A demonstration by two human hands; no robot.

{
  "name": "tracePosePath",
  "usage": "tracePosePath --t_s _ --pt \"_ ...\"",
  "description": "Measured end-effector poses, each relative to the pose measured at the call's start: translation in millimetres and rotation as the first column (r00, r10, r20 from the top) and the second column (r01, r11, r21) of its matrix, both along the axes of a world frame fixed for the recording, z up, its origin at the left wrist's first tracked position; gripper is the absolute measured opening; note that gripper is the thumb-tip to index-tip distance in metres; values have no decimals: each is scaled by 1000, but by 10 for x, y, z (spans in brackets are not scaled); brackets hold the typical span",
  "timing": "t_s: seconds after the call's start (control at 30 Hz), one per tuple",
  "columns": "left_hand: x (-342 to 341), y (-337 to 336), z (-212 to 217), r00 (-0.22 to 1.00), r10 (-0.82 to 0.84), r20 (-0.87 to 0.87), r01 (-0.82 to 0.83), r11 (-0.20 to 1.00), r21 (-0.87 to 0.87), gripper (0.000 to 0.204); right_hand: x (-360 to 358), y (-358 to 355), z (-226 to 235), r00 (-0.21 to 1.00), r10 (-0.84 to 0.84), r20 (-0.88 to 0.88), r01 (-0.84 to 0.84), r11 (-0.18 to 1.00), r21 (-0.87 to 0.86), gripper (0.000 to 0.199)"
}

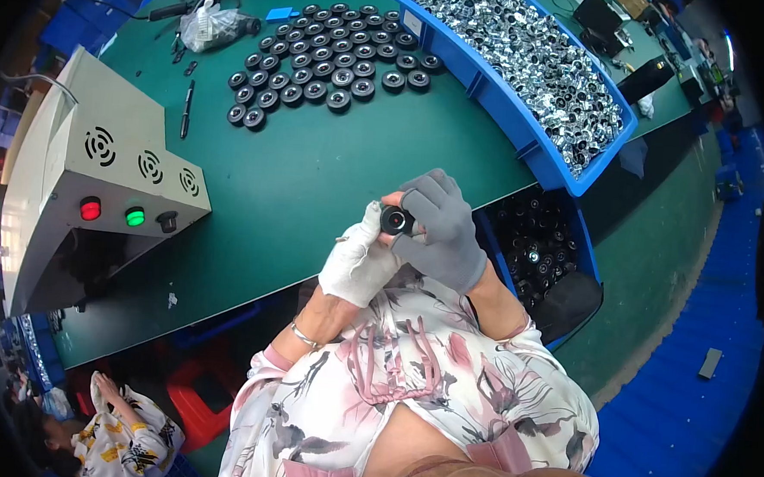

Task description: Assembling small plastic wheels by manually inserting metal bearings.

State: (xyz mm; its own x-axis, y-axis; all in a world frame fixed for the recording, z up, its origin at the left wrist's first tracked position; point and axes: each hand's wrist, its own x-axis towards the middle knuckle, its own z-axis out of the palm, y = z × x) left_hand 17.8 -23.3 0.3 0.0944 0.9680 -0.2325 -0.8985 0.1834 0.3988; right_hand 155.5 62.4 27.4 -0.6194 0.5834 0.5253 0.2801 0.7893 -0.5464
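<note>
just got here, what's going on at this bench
The white-gloved left grip and grey-gloved right grip hold a small black round part between them. Beyond it, many black discs lie grouped on the green table; to the right, a blue tray holds shiny metal pieces.

On the green table [273, 177], a beige machine [120, 121] with red and green lights [134, 217] stands near a black pen [187, 109]; a plastic bag [213, 29] lies farther back. Lower left is a red stool [186, 407].

From the wearer's head, a wide fisheye view looks down closely on the green table [290, 173].
</note>
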Motion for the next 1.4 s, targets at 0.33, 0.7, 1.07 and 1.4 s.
tracePosePath --t_s 0.33,0.7,1.07,1.4 --pt "-6 -66 -26 996 80 -49 -84 991 -104 35 3 -58 22 996 -61 -58 61 998 3 40" --pt "-9 -88 -44 920 136 -369 -161 986 -38 32 136 -99 13 978 -70 -196 -109 633 -766 30" --pt "-21 -64 -79 964 136 -227 -144 989 -16 29 120 -31 35 963 -36 -266 -194 592 -783 32" --pt "-65 -40 -58 983 69 -173 -67 998 14 27 161 30 -136 987 79 -143 -133 897 -422 43"
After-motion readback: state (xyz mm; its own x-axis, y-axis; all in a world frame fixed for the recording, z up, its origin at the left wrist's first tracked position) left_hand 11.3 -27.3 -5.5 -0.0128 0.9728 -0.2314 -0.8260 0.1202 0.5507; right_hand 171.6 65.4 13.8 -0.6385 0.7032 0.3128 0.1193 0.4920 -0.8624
